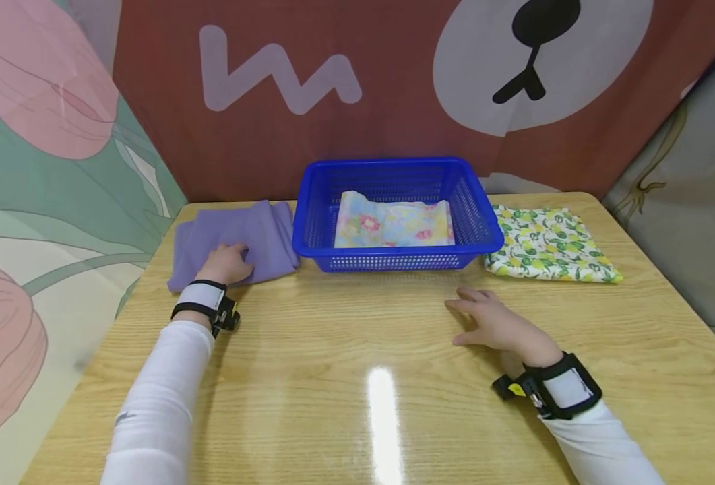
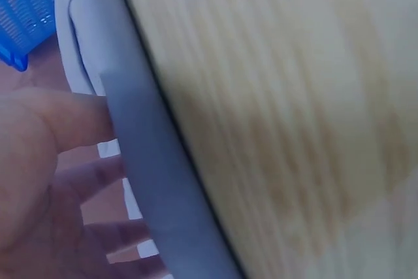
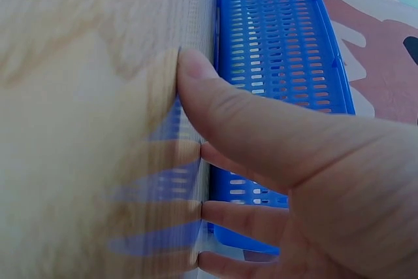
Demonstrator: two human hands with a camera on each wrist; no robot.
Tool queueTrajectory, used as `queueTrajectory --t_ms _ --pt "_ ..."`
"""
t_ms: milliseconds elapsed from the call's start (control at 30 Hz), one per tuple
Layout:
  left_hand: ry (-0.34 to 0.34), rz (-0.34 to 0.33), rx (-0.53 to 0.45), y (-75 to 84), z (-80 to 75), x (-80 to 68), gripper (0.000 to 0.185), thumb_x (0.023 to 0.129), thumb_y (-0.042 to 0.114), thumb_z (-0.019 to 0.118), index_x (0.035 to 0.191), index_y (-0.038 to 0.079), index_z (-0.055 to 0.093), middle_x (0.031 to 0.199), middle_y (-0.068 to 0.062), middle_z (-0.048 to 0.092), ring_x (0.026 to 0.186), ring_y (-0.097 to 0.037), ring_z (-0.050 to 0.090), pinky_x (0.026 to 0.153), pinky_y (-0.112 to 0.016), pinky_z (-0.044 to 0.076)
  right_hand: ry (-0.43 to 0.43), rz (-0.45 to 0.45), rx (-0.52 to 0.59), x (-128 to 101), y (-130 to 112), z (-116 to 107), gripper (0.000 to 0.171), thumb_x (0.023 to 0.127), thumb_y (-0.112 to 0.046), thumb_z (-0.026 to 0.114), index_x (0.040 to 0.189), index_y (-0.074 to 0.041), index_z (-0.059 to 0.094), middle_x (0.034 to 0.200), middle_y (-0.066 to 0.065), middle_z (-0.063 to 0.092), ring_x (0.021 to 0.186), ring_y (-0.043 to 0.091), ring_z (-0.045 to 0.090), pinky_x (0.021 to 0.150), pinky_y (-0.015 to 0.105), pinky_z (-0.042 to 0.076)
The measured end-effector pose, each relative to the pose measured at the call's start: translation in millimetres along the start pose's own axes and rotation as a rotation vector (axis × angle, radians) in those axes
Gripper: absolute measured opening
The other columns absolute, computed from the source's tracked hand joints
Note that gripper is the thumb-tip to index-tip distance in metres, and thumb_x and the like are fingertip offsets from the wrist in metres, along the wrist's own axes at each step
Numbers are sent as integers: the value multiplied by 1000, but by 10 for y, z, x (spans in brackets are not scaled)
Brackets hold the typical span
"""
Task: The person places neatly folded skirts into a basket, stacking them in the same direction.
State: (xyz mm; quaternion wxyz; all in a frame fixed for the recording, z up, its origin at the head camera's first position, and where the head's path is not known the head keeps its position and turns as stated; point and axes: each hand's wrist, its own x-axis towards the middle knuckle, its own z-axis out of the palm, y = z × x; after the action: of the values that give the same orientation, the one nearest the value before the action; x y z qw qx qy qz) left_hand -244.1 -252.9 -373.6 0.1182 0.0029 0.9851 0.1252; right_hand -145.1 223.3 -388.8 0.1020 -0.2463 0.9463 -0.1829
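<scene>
While the left hand [image 1: 228, 263] rests on the purple cloth [image 1: 236, 242], its fingers lie slightly spread over the soft, matte fabric; the left wrist view shows them apart along the cloth's rounded folded edge, and whether they grip it cannot be told. The purple cloth is a folded, roughly rectangular stack at the table's [image 1: 357, 404] far left, just beside the basket [image 1: 487, 222]. The right hand [image 1: 492, 322] lies palm down on the glossy wood-grain table, fingers straight and a little apart, clamped on nothing, near the basket's front wall. The basket is rectangular, of rigid blue plastic with perforated mesh walls, and stands at the table's far centre. A folded floral cloth [image 1: 393, 225], pastel and lightly creased, lies inside it. A folded lemon cloth [image 1: 545, 244], white with a yellow-and-green print, lies flat to the basket's right, touching or nearly touching it.
</scene>
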Motion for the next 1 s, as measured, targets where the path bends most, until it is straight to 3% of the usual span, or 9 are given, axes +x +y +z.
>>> queueTrajectory --t_ms 333,800,900,1000 --pt "-20 56 54 9 -17 -112 54 90 26 55 132 -6 45 131 -37 44 125 -54 35 101 -62 33 -10 8 0 7 12 10 63 78 -28 77 130 0 55 139 35 38 125 58 30 96 66 35" --pt "-62 197 171 114 -27 -518 47 74 21 80 107 -4 57 98 -27 64 96 -45 59 84 -55 48 -6 -4 -3 11 22 1 64 77 -29 77 130 0 55 139 35 38 124 58 31 96 67 34" --pt "-69 199 177 133 5 -601 59 71 21 82 115 -6 54 102 -30 63 99 -47 58 87 -55 47 -10 0 -2 20 13 -1 64 77 -29 77 130 0 55 139 35 38 124 58 31 96 67 34" --pt "-111 174 191 160 24 -659 82 70 23 83 136 -5 42 117 -38 55 110 -52 51 93 -57 44 -14 7 -1 26 0 -3 64 77 -29 77 130 0 55 138 35 38 124 58 31 96 67 34"
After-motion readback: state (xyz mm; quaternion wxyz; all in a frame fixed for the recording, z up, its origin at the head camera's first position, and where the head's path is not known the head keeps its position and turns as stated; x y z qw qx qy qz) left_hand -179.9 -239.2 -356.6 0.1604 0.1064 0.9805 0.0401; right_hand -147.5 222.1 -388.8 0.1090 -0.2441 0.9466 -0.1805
